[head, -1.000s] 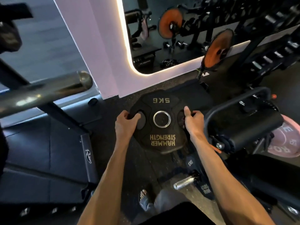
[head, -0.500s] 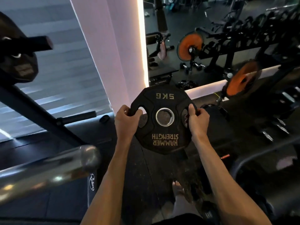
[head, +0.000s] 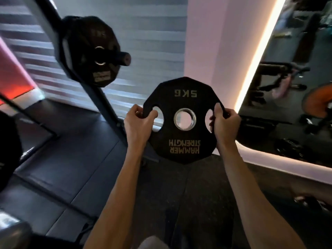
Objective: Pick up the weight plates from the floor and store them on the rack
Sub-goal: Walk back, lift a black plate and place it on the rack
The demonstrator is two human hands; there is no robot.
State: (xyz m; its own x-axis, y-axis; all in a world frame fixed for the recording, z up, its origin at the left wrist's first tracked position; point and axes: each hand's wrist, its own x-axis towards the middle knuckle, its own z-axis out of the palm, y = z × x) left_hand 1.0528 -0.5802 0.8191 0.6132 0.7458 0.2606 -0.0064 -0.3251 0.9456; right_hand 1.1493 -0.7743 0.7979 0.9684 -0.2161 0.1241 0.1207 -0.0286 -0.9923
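Head view, and much of it is smeared by motion. The slatted blind behind is streaked, and the mirror at the right shows only dim gym gear and an orange disc cut by the frame edge. A dark round shape at the left edge and a pale metallic blur in the lower left corner are both cut off; what they are cannot be told. A blurred patch low at the right edge is also unreadable.

Both forearms reach up from the bottom of the frame. The left hand and right hand hold the weight plate upright in the air above the dark floor, its face toward the camera. Each hand grips the rim beside a grip hole, with the fingers curled tightly round the edge. Their tips are hidden behind the plate.

The plate is black and many-sided, with a shiny metal ring round its centre hole and an oval grip hole at each side. Its gold lettering reads upside down: "5KG" at the top, "HAMMER STRENGTH" at the bottom.

Up and to the left, well apart from the held plate, the slanted dark rack carries a stored plate of the same black kind on a peg whose end juts out toward the right. Its label is too blurred to read.
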